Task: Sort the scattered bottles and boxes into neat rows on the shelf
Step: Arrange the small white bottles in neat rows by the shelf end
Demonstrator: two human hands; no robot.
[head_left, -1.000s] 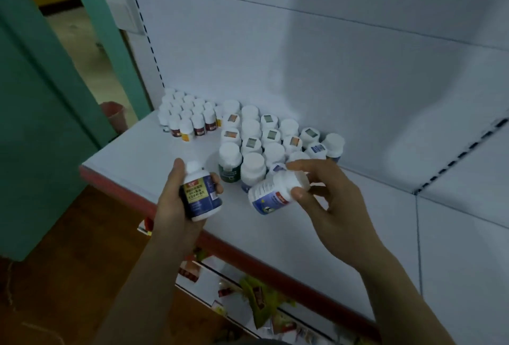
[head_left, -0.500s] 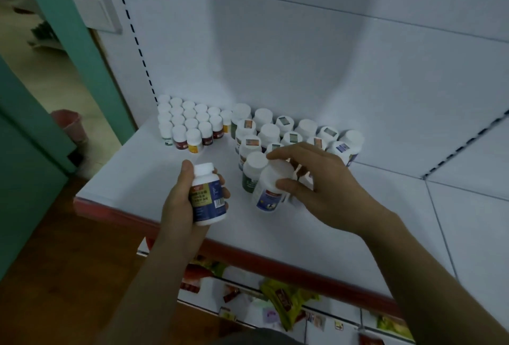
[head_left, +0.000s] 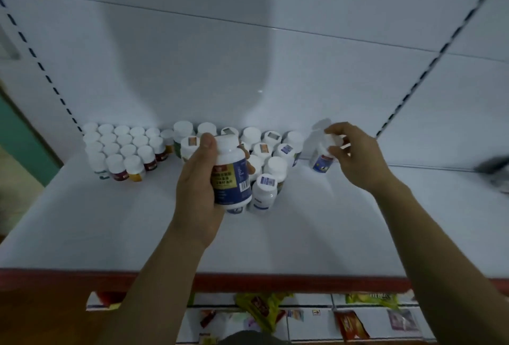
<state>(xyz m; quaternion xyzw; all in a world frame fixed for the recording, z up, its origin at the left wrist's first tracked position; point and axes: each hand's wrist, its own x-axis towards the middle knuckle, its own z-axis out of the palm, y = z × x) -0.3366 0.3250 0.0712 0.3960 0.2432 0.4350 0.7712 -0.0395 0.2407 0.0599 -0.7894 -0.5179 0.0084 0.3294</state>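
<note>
In the head view, the right hand (head_left: 355, 154) has carried a white plastic bottle with a blue label (head_left: 321, 158) from the cluster's front to the back of the white shelf (head_left: 110, 220), just right of the larger capped bottles (head_left: 272, 151), and pinches its cap, probably extending that row. The left hand (head_left: 198, 185) still grips a white bottle with a blue-and-yellow label (head_left: 231, 176). Every cap is on, so the contents are hidden.

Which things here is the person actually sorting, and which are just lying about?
Part of the job: blue-labelled bottle in the left hand; white bottle in the right hand; rows of small bottles; cluster of larger bottles; shelf.
Just lying about: snack packets below; dark blurred object at far right.
</note>
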